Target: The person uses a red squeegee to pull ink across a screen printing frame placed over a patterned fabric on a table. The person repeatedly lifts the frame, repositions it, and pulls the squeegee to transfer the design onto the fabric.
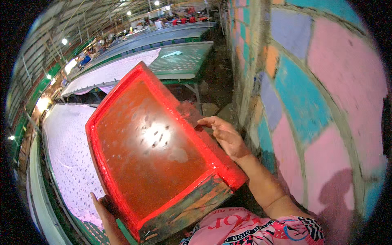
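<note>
My right hand [228, 139]: fingers curled, grasping the frame [151, 179] by its right side. My left hand [105, 218] at its near left edge, mostly hidden; cannot tell its grip. Frame red and brown, tilted, before me. Left: spotted pale cloth [69, 151]. Far: green table [183, 59]. Right: painted wall [343, 73].

Workshop type: fabric screen printing
Landmark: red-edged printing screen [122, 171]
Left of screen: spotted lilac fabric [67, 139] spread out
Beyond screen: long green desk [181, 63]
Overhead, beyond screen: roof trusses [55, 22], lamps [64, 41]
</note>
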